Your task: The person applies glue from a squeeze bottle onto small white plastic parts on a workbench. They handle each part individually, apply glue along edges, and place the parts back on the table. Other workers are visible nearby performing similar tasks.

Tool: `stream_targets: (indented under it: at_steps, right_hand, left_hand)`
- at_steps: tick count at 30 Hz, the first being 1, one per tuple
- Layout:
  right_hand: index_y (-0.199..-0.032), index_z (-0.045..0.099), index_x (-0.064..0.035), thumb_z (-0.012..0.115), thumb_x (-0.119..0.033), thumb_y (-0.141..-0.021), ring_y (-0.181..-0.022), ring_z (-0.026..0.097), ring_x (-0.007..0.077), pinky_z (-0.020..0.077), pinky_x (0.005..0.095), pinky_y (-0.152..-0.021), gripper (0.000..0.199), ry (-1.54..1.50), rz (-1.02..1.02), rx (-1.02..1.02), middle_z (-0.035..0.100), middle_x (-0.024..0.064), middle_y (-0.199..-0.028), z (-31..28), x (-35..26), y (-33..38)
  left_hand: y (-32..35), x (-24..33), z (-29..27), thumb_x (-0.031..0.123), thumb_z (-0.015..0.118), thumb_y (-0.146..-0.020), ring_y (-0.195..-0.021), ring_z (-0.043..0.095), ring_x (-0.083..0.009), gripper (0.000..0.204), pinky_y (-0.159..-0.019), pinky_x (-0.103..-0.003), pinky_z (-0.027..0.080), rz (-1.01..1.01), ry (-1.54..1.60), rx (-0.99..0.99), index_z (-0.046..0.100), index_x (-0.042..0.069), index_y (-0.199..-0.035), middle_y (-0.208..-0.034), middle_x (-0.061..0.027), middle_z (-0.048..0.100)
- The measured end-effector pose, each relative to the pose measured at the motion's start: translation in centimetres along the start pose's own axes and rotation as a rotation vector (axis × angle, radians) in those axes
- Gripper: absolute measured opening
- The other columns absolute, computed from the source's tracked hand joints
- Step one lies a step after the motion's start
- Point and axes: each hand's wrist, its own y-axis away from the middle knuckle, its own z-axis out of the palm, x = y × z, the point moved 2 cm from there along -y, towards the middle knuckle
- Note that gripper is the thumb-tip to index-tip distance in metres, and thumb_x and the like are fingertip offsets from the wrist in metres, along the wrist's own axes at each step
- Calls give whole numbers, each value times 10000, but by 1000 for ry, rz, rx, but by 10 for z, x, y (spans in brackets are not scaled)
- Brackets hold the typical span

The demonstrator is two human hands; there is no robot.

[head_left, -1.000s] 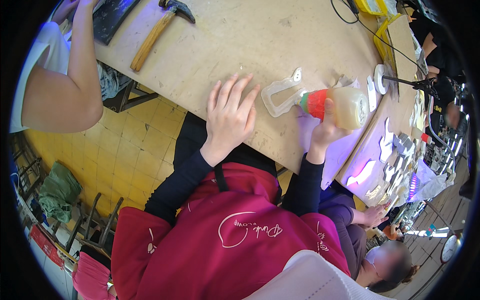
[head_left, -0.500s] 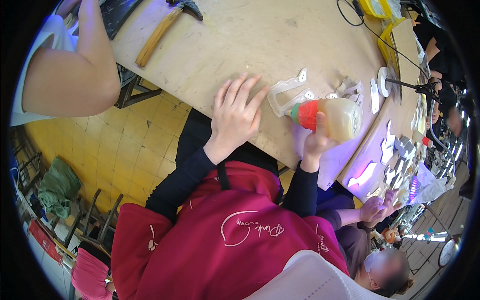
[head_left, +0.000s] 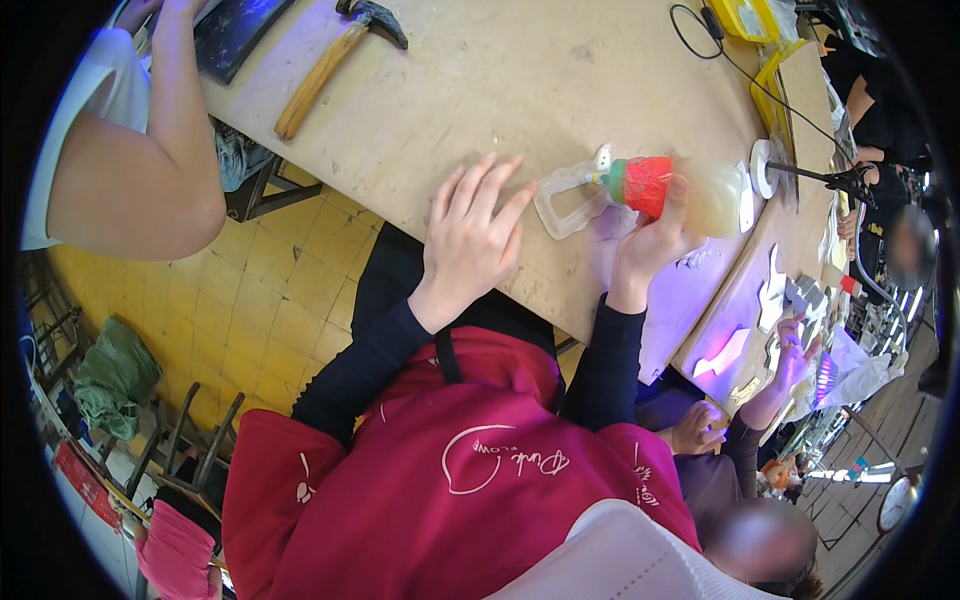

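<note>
My right hand (head_left: 655, 235) is closed round a translucent squeeze bottle (head_left: 708, 195) that has a red wrap and a green collar near its nozzle. The bottle lies nearly level, nozzle pointing left, over a pale U-shaped cut piece (head_left: 562, 212) on the table. At the nozzle tip is the piece's upper arm, near a small white spot; whether they touch I cannot tell. The bottle hides part of the piece and things behind it. My left hand (head_left: 472, 232) rests flat at the table edge, fingers spread, left of the piece, holding nothing.
A claw hammer (head_left: 340, 70) with a wooden handle lies at the far left of the table (head_left: 560, 90). A round-based stand (head_left: 765, 168) and yellow trays (head_left: 745, 18) are at the right. One person's arm reaches in at left; another works at right beside white cut pieces (head_left: 772, 290).
My right hand has raised the bottle slightly and shifted it right and away, bringing its nozzle to the piece's upper arm. My left hand stays in place.
</note>
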Motion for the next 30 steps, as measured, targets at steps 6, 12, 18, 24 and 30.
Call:
stream_targets:
  at_steps: [6, 12, 18, 24, 30]
  right_hand:
    - [-1007, 715, 35, 827, -143, -835, -832, 682, 185, 536, 325, -803, 272, 275, -372, -61, 735, 81, -930, 7, 1, -9]
    - [-1018, 695, 38, 827, -137, -832, -858, 682, 192, 530, 326, -820, 287, 176, -260, -103, 726, 98, -958, 14, -1, 11]
    - [-1020, 670, 27, 773, -145, -885, -836, 670, 184, 539, 325, -776, 242, -148, 19, -56, 701, 74, -936, 23, -3, 21]
    - [-1029, 672, 40, 757, -129, -896, -809, 664, 170, 544, 314, -711, 231, 26, -115, 24, 701, 77, -941, 7, 0, -6]
    - [-1017, 693, 45, 806, -129, -849, -831, 674, 178, 539, 326, -783, 267, 182, -273, -59, 719, 91, -952, 9, 0, 4]
  left_hand:
    - [2, -1, 1, 114, 625, -813, -1318, 487, -270, 374, -1105, -445, 353, -4, 1, -9, 704, 154, -1176, -1383, -47, 569]
    - [1, -1, 1, 115, 619, -810, -1319, 488, -265, 378, -1105, -445, 353, -8, 5, -13, 705, 150, -1176, -1381, -43, 573]
    - [1, -1, 1, 107, 616, -797, -1318, 489, -261, 395, -1102, -442, 356, -4, 5, -15, 703, 147, -1181, -1377, -39, 574]
    - [2, -1, 2, 102, 616, -795, -1317, 490, -254, 399, -1096, -437, 362, -7, 14, -13, 699, 149, -1182, -1379, -38, 570]
    - [3, -1, 1, 103, 616, -796, -1315, 491, -254, 400, -1093, -432, 365, -6, 9, -9, 697, 146, -1185, -1381, -38, 569]
